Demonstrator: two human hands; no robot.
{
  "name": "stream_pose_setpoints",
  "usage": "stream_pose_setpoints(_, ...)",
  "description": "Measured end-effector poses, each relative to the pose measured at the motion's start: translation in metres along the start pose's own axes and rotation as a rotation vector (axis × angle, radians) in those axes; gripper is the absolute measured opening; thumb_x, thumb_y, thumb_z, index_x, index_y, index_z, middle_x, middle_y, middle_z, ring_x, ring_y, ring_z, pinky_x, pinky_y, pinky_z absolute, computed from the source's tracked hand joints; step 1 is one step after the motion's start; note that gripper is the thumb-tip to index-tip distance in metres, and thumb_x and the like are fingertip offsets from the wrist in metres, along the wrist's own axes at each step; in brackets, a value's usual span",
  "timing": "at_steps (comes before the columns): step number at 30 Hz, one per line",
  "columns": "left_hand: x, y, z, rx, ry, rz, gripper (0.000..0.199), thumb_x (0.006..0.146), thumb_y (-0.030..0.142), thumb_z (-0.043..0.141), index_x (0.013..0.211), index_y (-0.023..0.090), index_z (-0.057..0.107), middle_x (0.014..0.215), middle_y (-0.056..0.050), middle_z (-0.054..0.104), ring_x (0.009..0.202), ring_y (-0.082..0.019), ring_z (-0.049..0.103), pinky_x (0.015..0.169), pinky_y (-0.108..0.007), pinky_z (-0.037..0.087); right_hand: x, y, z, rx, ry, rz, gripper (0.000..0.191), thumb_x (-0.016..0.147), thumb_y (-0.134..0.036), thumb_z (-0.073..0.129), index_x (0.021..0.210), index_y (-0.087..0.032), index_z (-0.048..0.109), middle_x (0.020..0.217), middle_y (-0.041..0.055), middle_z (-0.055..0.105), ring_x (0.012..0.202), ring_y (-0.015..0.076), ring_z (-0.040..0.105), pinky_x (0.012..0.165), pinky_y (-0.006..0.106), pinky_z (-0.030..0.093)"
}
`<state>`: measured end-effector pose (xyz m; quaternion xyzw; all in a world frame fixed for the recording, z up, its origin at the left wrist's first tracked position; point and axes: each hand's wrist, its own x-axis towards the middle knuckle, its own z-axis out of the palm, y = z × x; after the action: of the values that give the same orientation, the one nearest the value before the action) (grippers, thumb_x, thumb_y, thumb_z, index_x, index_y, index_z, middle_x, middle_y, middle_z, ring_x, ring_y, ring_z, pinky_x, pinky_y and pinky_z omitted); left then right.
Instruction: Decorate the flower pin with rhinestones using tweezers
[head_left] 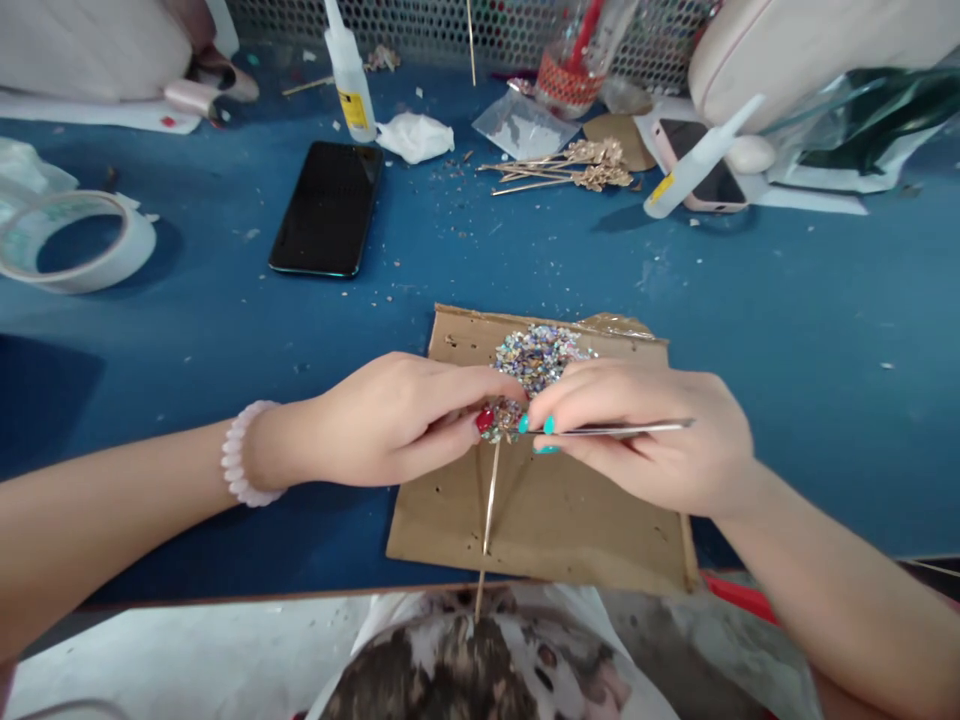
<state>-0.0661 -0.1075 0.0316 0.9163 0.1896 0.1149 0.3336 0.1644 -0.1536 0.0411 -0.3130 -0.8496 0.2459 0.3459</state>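
Observation:
My left hand (397, 415), with a beaded bracelet at the wrist, pinches the ornate head of a gold hair stick (491, 490). The stick's thin shaft points down past the table's front edge. In my right hand (652, 430) is a pair of metal tweezers (622, 430), held level, with the tips at the hair stick's head. Fingers partly hide that head and the tweezer tips. Just behind my fingers a pile of small shiny rhinestones (536, 355) lies on a piece of cardboard (577, 520), which is under both hands.
A black phone (328, 210), a glue bottle (349, 80) and a crumpled white tissue (416, 137) are behind my hands. Several gold hair sticks (570, 165) lie farther back. A second glue bottle (701, 160) leans on a pink phone (701, 165). Tape (135, 240) is at left.

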Motion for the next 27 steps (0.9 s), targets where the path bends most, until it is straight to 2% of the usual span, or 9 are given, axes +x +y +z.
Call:
stream_pose_setpoints(9, -0.001, -0.005, 0.004, -0.007, -0.006, -0.014, 0.031, 0.093, 0.014, 0.042, 0.121, 0.02, 0.051, 0.085, 0.001, 0.068, 0.068, -0.011, 0.061, 0.061, -0.022, 0.04, -0.002, 0.006, 0.002, 0.011, -0.038, -0.025, 0.005, 0.09, -0.014, 0.059, 0.087, -0.018, 0.059, 0.084, 0.0011, 0.071, 0.08, 0.0133, 0.067, 0.075, 0.028, 0.053)
stream_pose_setpoints(16, -0.001, -0.006, 0.005, -0.014, -0.003, -0.004, 0.031, 0.093, 0.014, 0.042, 0.122, 0.02, 0.051, 0.091, 0.001, 0.069, 0.075, -0.012, 0.063, 0.066, -0.021, 0.042, -0.003, 0.009, 0.003, 0.009, -0.036, -0.003, 0.004, 0.09, -0.017, 0.06, 0.086, -0.019, 0.06, 0.083, 0.0, 0.071, 0.078, 0.0114, 0.067, 0.073, 0.025, 0.052)
stream_pose_setpoints(21, -0.002, -0.007, 0.006, -0.013, 0.011, 0.004, 0.031, 0.093, 0.013, 0.042, 0.122, 0.02, 0.052, 0.091, 0.001, 0.069, 0.075, -0.012, 0.063, 0.067, -0.021, 0.043, -0.005, 0.01, 0.003, 0.031, -0.025, 0.039, 0.003, 0.088, -0.017, 0.062, 0.085, -0.019, 0.061, 0.084, -0.0007, 0.071, 0.077, 0.0101, 0.067, 0.072, 0.023, 0.052)
stream_pose_setpoints(27, -0.002, -0.007, 0.007, 0.012, 0.015, -0.009, 0.034, 0.092, 0.013, 0.042, 0.125, 0.019, 0.052, 0.09, 0.0, 0.068, 0.071, -0.012, 0.061, 0.065, -0.022, 0.042, -0.004, 0.011, 0.003, 0.011, -0.059, 0.021, 0.004, 0.088, -0.015, 0.062, 0.087, -0.019, 0.063, 0.085, -0.0007, 0.072, 0.078, 0.0104, 0.067, 0.073, 0.023, 0.051)
